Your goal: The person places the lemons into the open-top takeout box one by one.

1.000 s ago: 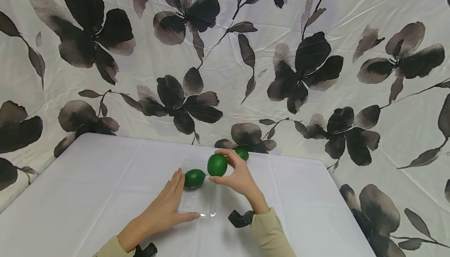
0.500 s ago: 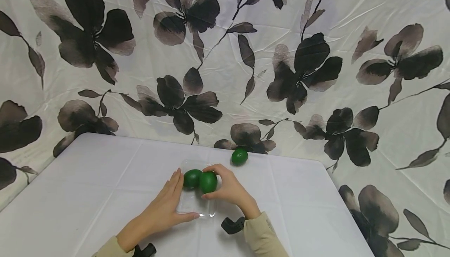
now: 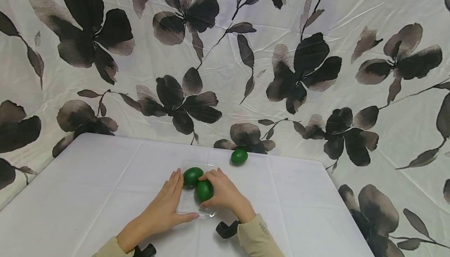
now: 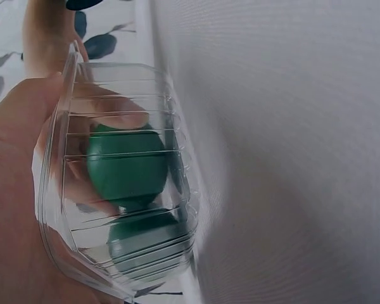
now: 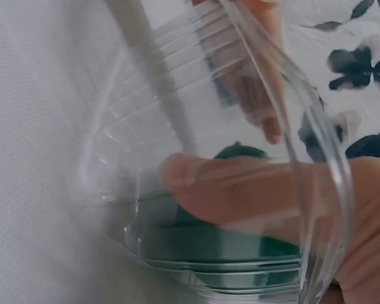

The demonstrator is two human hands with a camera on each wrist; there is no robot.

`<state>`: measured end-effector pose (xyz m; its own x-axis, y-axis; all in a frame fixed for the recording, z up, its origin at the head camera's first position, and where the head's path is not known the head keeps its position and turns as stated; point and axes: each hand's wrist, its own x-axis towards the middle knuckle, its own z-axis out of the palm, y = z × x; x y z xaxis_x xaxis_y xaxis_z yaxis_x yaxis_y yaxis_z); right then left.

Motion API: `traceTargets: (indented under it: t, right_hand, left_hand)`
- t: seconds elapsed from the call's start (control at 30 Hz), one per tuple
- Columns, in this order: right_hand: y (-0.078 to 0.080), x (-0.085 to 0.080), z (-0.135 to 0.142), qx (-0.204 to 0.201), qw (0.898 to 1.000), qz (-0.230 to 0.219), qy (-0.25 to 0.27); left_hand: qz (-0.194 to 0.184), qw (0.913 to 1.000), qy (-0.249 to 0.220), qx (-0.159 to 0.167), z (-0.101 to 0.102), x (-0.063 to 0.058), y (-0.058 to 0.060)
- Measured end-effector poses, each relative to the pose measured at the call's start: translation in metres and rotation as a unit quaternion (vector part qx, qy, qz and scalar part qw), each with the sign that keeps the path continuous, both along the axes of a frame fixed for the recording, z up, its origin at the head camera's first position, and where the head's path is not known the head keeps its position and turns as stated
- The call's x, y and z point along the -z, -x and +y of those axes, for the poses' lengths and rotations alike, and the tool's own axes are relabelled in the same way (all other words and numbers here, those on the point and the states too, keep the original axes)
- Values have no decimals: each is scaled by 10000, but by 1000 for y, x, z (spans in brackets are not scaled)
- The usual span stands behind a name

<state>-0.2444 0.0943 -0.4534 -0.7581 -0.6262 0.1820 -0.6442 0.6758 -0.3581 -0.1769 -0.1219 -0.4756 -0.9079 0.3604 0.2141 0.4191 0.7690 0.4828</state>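
Note:
A clear plastic container point(image 3: 187, 209) rests on the white table. Inside it, toward the back left, lies one green lime point(image 3: 192, 176). My right hand point(image 3: 226, 194) reaches in over the right side and grips a second lime point(image 3: 204, 191), right against the first, between thumb and fingers. In the right wrist view the thumb point(image 5: 240, 190) shows through the clear wall, over the green fruit. My left hand point(image 3: 165, 206) rests along the container's left side, fingers straight and thumb stretched along the front edge. The left wrist view shows both limes through the ribbed wall point(image 4: 123, 95).
A third lime point(image 3: 239, 157) sits on the table point(image 3: 105, 179) near its back edge, behind the container. Behind the table hangs a white cloth point(image 3: 246, 73) printed with dark flowers. Black devices point(image 3: 227, 229) are worn at both wrists.
My right hand has brought its lime leftward and down into the container, beside the first one. The third lime now shows fully. My left hand has stayed in place.

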Motion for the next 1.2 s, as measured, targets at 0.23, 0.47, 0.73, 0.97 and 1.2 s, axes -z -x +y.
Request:
traceTargets:
  t: [0.23,0.47,0.73,0.97,1.2]
  right_hand:
    - [-3,2,-3,122,9998,73,-156]
    - [-3,0,-1,115,9995,76,-279]
    - [1,1,5,-96,9994,216,-253]
    - [4,1,9,-348,9991,225,54]
    - [7,-5,15,-331,9919,-283,1194]
  left_hand:
    - [-23,10000,-10,-6,0,0,0]
    - [-8,10000,-9,-7,1,0,0]
    - [-41,10000,-40,-15,3,0,0]
    - [-50,10000,10,-41,3,1,0]
    - [-151,9999,-77,-33,3,-1,0]
